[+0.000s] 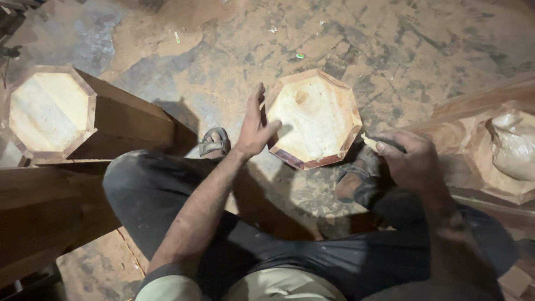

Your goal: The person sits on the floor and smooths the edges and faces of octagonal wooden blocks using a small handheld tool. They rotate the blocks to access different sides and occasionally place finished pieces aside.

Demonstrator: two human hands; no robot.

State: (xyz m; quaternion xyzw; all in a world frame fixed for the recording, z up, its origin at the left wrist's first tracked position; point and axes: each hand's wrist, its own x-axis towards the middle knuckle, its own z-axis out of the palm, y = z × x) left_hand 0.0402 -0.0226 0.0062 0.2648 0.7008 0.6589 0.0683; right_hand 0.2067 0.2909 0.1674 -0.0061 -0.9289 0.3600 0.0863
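We steady octagonal wooden post [313,118], upright between our feet, centre of scene. Left hand [253,129] spread wide against its left edge. Right hand [409,161] closed on pale scrap [369,141] at right edge. Risk: post tips toward sandalled toes if left hand slips; 1 hand bracing only.

Single view on my end: head cam, looking steeply down over the seated person's lap at the floor [390,50]. Close range, forearms and knees fill the lower frame, octagonal wooden post [312,117] dead centre. No second view, so no overlap.
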